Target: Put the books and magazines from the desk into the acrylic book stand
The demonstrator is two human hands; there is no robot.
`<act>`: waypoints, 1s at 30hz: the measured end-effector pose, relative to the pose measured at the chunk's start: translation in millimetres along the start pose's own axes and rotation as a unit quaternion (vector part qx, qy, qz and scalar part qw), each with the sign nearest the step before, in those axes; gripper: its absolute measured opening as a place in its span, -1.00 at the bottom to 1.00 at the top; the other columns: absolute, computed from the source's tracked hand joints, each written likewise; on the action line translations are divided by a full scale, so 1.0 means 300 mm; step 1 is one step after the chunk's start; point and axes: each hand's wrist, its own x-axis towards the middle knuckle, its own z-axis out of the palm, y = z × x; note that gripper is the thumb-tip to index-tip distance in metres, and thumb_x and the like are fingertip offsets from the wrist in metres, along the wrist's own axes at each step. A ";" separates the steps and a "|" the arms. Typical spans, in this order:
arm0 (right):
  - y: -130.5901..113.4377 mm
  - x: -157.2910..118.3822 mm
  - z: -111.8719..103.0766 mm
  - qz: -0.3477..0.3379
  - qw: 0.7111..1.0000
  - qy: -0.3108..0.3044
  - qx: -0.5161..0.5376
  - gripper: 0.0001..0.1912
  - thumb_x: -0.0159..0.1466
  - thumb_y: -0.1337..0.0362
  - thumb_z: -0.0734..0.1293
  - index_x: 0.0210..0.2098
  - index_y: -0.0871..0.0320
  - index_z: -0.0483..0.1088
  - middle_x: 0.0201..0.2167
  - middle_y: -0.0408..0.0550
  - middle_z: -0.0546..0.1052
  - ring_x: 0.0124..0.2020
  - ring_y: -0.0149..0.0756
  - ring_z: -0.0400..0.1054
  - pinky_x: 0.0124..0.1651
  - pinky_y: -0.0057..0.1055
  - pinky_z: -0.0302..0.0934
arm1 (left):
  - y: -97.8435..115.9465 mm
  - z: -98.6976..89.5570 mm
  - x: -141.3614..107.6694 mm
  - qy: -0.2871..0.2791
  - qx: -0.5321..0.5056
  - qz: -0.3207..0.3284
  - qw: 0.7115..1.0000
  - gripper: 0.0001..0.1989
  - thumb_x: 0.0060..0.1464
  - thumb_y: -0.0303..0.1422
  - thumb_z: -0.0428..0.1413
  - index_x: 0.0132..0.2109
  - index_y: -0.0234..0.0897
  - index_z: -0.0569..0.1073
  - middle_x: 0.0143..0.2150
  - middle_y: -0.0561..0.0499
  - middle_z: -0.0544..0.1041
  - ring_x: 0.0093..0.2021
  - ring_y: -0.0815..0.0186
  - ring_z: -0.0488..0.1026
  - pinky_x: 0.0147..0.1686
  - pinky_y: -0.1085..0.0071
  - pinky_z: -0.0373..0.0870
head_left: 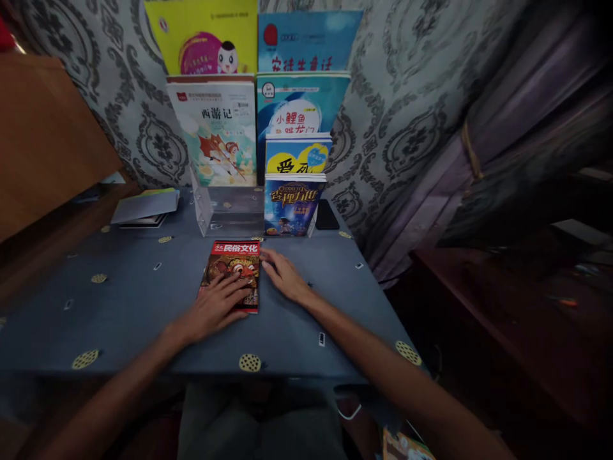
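A book (230, 262) with a red title band and a dark picture cover lies flat on the blue-grey tablecloth (143, 319). My left hand (218, 306) rests on its lower half, fingers spread across the cover. At the upper right corner of the book is my right hand (285, 275), palm down on the cloth, its fingertips touching or just beside the edge. Its fingers are loosely stretched and hold nothing. Just behind the book stands a clear tiered rack (230, 214), with a blue book (292, 207) in its lowest right slot.
More books fill the rack's upper tiers, among them a white one (220, 131). A small stack of books (146, 207) lies at the back left, and a dark phone-like object (327, 215) is right of the rack. Patterned curtains hang behind; a brown panel (48, 134) stands left.
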 end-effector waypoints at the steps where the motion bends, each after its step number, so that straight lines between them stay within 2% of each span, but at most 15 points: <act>1: 0.005 0.003 0.000 -0.001 1.000 0.000 0.015 -0.59 0.45 0.22 0.11 0.24 0.15 0.23 0.04 0.09 0.53 0.07 -0.17 0.37 0.16 -0.15 0.20 | 0.005 0.010 0.007 0.019 0.015 -0.001 1.000 -0.53 0.32 -0.07 -0.05 0.25 -0.15 0.37 0.27 -0.11 0.42 0.35 0.10 0.24 0.32 -0.03 0.15; 5: -0.002 -0.006 0.000 0.001 0.999 0.012 0.042 -0.62 0.46 0.19 0.11 0.18 0.13 0.31 -0.01 0.07 0.56 0.03 -0.16 0.40 0.14 -0.14 0.21 | 0.023 0.043 0.020 0.073 0.060 -0.002 0.996 -0.59 0.35 -0.14 -0.08 0.19 -0.20 0.42 0.15 -0.12 0.53 0.25 0.11 0.38 0.24 0.03 0.28; 9: -0.054 -0.051 -0.002 -0.004 0.995 0.011 0.095 -0.63 0.47 0.15 0.10 0.13 0.12 0.38 -0.17 0.00 0.61 -0.02 -0.19 0.42 0.12 -0.18 0.22 | 0.030 0.055 0.017 0.095 0.070 0.004 0.993 -0.63 0.38 -0.23 -0.11 0.16 -0.23 0.45 0.12 -0.10 0.56 0.23 0.12 0.41 0.22 0.04 0.32; 17: -0.114 -0.088 -0.007 0.026 0.986 -0.032 0.159 -0.54 0.46 0.02 0.09 0.06 0.13 0.46 -0.39 -0.09 0.59 -0.22 -0.24 0.49 -0.02 -0.28 0.30 | 0.035 0.044 0.015 0.055 0.026 -0.024 0.998 -0.62 0.37 -0.25 -0.13 0.15 -0.23 0.46 0.16 -0.12 0.53 0.28 0.08 0.35 0.26 -0.02 0.26; 20: -0.120 -0.089 -0.007 0.006 0.988 -0.051 0.143 -0.55 0.47 0.05 0.08 -0.08 0.14 0.51 -0.44 -0.09 0.58 -0.26 -0.24 0.49 -0.05 -0.29 0.31 | 0.034 0.039 0.012 0.047 -0.003 -0.033 0.998 -0.61 0.36 -0.23 -0.10 0.18 -0.20 0.45 0.19 -0.13 0.51 0.31 0.08 0.30 0.29 -0.03 0.22; 23: -0.126 -0.099 -0.004 -0.032 0.992 -0.077 0.094 -0.57 0.47 0.10 0.10 -0.22 0.15 0.53 -0.40 -0.06 0.59 -0.29 -0.27 0.47 -0.10 -0.34 0.31 | 0.035 0.037 0.009 0.049 -0.010 -0.036 0.998 -0.61 0.35 -0.25 -0.09 0.19 -0.21 0.44 0.20 -0.13 0.50 0.31 0.09 0.30 0.28 -0.02 0.22; 26: -0.127 -0.110 0.002 -0.049 0.995 -0.065 0.063 -0.67 0.43 0.18 0.17 -0.20 0.16 0.54 -0.33 -0.03 0.60 -0.29 -0.29 0.47 -0.16 -0.39 0.31 | 0.036 0.037 0.008 0.057 -0.022 -0.040 0.997 -0.64 0.34 -0.28 -0.08 0.16 -0.20 0.46 0.20 -0.12 0.50 0.30 0.11 0.31 0.28 -0.01 0.23; 30: -0.123 -0.116 0.012 -0.055 0.995 -0.055 0.058 -0.73 0.40 0.24 0.22 -0.20 0.14 0.55 -0.35 -0.05 0.60 -0.30 -0.29 0.46 -0.18 -0.39 0.31 | 0.016 0.042 0.008 0.078 -0.064 -0.069 0.992 -0.65 0.34 -0.29 -0.07 0.14 -0.16 0.47 0.19 -0.09 0.51 0.27 0.17 0.36 0.27 0.04 0.24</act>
